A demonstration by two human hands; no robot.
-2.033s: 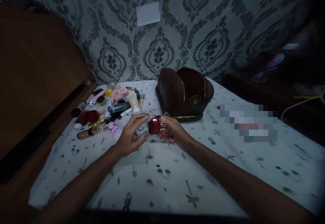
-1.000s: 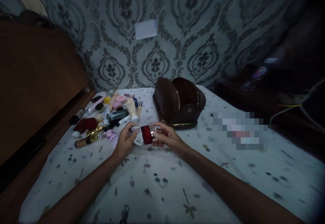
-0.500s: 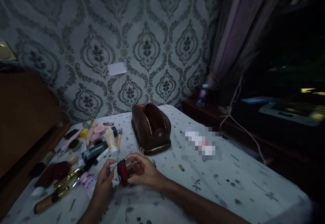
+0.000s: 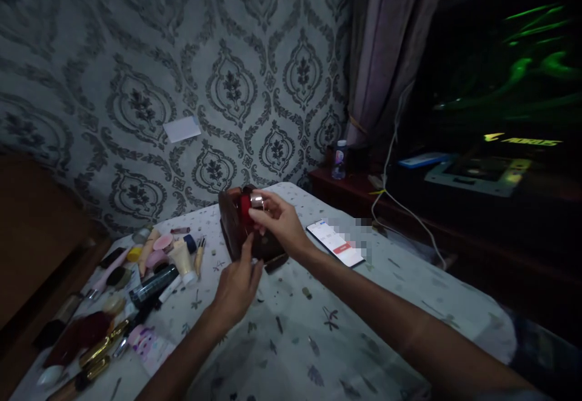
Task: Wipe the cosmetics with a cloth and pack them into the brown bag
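My right hand (image 4: 279,219) grips a red bottle (image 4: 246,208) with a shiny cap, holding it on its side over the opening of the brown bag (image 4: 231,222). The bag stands unzipped near the back of the cloth-covered surface, partly hidden by my hands. In front of the bag is my left hand (image 4: 239,283), its index finger stretched up toward the bag's front and nothing seen in it.
Several cosmetics, among them a dark green tube (image 4: 154,286) and a cream tube (image 4: 182,261), lie at the left. A lit phone (image 4: 339,245) lies right of the bag. Beyond are a small bottle (image 4: 339,162), a white cable (image 4: 413,218) and a dark screen (image 4: 509,98).
The red bottle has moved up and forward to the bag in my right hand. My left hand has let go of it and moved toward the bag's front. The view has swung right.
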